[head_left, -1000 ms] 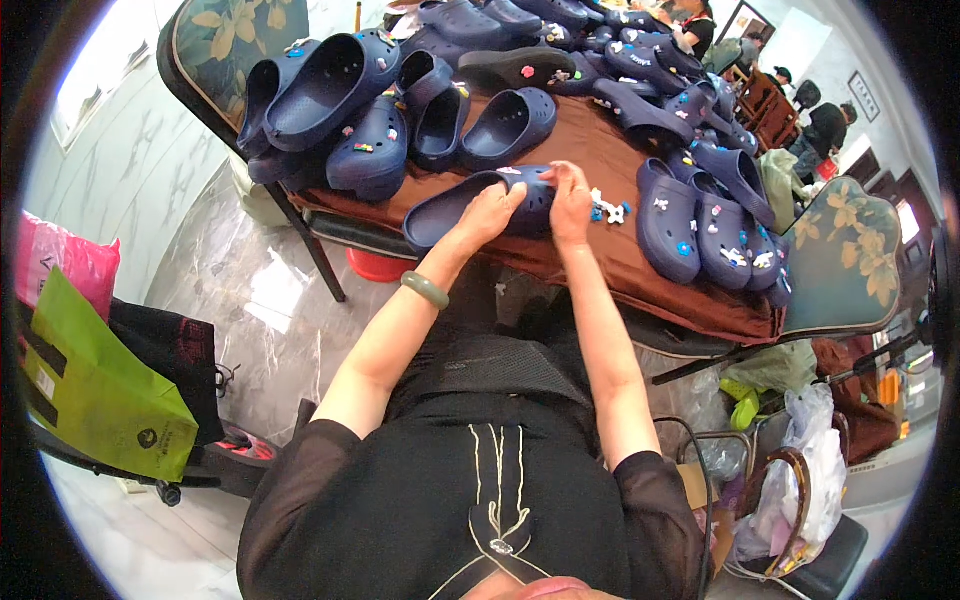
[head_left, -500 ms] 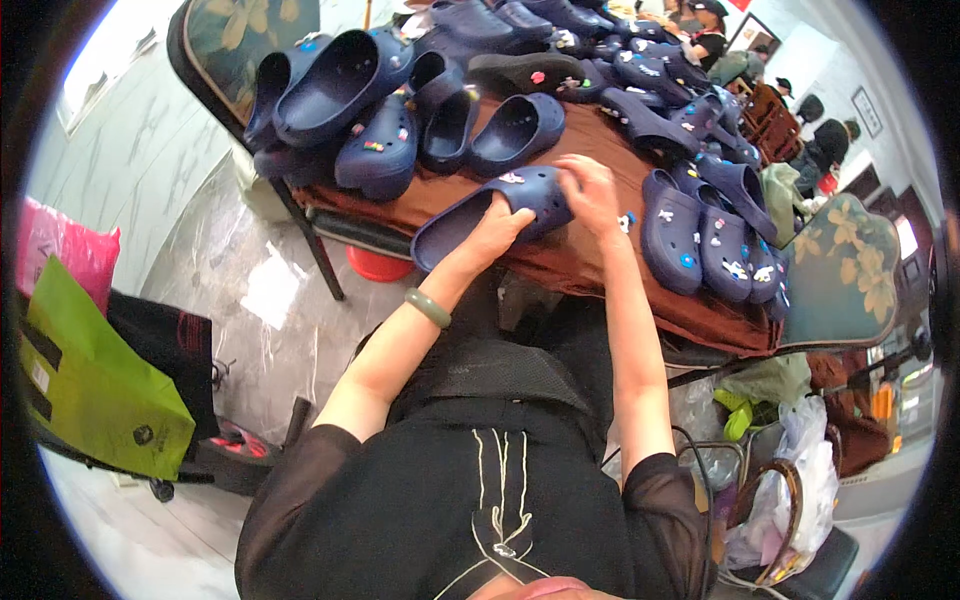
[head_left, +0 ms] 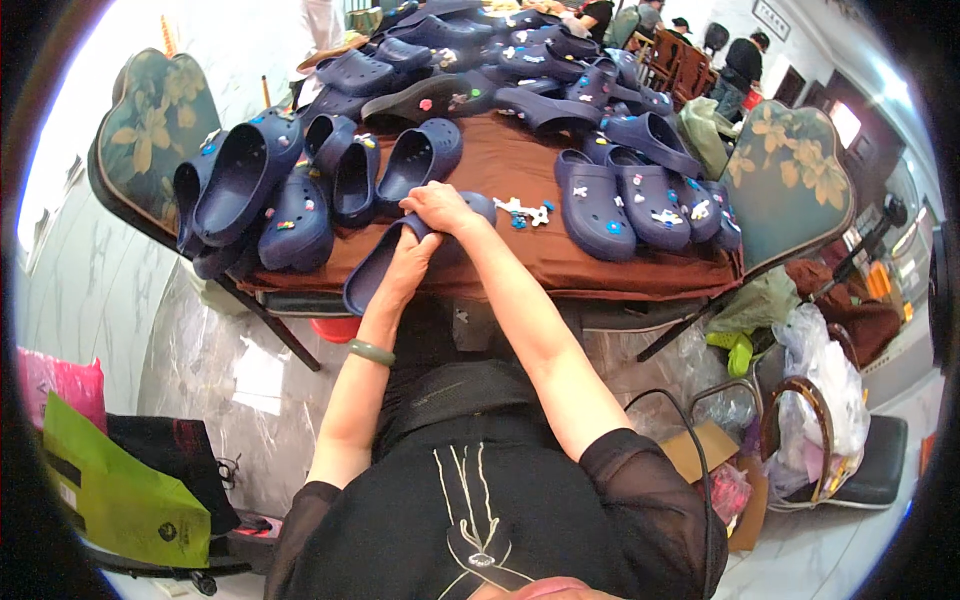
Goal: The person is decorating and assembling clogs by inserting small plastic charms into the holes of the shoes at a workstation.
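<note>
Over the near edge of the brown-covered table, a navy clog (head_left: 368,270) lies tilted between my hands, its heel toward me. My left hand (head_left: 408,262) grips it, reaching into the foot opening. Closed over the clog's upper is my right hand (head_left: 440,208); whether a small charm is under its fingers is hidden. A little cluster of white and blue shoe charms (head_left: 524,213) lies on the cloth to the right. Decorated navy clogs stand on both sides, one plain-looking clog (head_left: 420,158) just beyond my hands and a charm-studded clog (head_left: 597,205) at the right.
Many more navy clogs (head_left: 440,35) pile up at the table's far end. Patterned chair backs (head_left: 155,140) flank the table. On the floor stand a green bag (head_left: 120,480) at the left and, at the right, a chair with plastic bags (head_left: 815,400). People are at work in the background.
My view has turned, shifting the table leftward and lower. My right hand has moved across the clog's upper, closer to my left hand. The charms on the cloth have come into view.
</note>
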A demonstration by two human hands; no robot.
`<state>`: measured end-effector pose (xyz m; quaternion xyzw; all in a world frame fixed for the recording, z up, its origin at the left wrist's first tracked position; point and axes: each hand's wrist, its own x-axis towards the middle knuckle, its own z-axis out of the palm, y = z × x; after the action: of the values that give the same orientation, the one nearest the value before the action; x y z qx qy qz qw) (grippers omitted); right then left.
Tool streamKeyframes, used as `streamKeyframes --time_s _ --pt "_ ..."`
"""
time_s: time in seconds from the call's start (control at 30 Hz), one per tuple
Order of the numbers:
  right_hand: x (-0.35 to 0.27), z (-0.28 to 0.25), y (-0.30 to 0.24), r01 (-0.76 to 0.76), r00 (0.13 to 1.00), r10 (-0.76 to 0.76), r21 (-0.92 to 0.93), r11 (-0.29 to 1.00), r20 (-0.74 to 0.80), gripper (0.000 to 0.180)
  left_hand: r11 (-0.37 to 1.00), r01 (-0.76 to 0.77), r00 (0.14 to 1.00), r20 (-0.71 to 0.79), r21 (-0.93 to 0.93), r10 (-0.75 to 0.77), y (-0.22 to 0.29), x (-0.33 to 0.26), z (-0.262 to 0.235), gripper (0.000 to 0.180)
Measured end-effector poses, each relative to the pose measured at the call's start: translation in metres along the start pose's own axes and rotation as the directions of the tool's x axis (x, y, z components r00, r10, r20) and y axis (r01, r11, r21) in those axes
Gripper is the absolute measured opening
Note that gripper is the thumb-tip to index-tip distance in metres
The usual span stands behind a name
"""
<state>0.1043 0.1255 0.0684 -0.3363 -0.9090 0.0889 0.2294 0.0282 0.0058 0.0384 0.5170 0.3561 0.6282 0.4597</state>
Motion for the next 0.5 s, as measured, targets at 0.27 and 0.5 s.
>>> streamKeyframes --time_s 0.27,0.5 --pt "0.003 -0.007 -0.012 -0.307 0.949 0.305 0.021 0.951 0.077 0.041 0.984 0.071 0.993 0.084 0.162 -0.085 0.021 -0.002 0.001 0.031" --pt "-0.004 -0.001 -0.008 -0.272 0.952 0.288 0.148 0.951 -0.102 0.036 0.971 0.103 0.993 0.04 0.214 -0.114 0.021 -0.026 0.009 0.03"
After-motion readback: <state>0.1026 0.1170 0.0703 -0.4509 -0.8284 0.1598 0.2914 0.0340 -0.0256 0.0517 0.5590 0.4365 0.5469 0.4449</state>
